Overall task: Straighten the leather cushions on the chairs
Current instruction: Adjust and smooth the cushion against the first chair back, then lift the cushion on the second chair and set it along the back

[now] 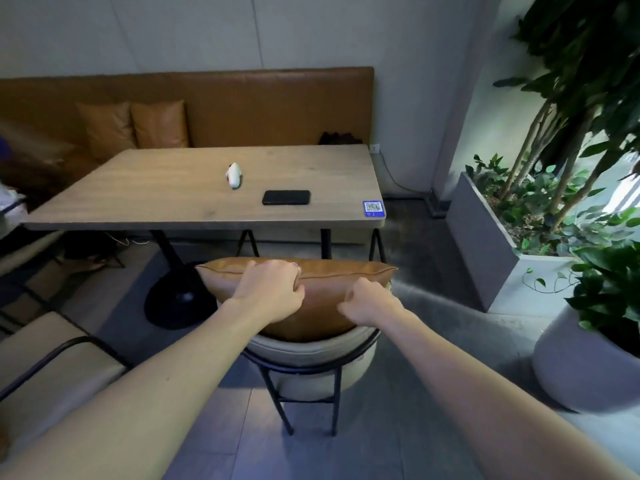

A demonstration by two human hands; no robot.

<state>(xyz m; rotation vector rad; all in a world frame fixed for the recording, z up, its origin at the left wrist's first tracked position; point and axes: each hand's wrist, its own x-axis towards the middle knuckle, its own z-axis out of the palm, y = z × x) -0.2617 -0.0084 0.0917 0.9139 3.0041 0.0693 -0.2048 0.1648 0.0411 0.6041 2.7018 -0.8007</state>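
Observation:
A tan leather cushion point(322, 292) stands upright against the back of a cream chair point(311, 355) with a black metal frame. My left hand point(270, 289) grips the cushion's top seam left of its middle, fingers curled over the far side. My right hand point(370, 303) is closed into a fist against the cushion's near face on the right; whether it pinches the leather is hidden. Two more tan cushions point(135, 124) lean side by side on the bench behind the table.
A wooden table point(180, 188) stands just beyond the chair, carrying a black phone point(286, 197), a small white object point(234, 175) and a blue QR sticker point(373, 208). A brown leather bench point(263, 105) lines the wall. Grey planters point(481, 244) with plants stand at right; another cream chair point(52, 355) at left.

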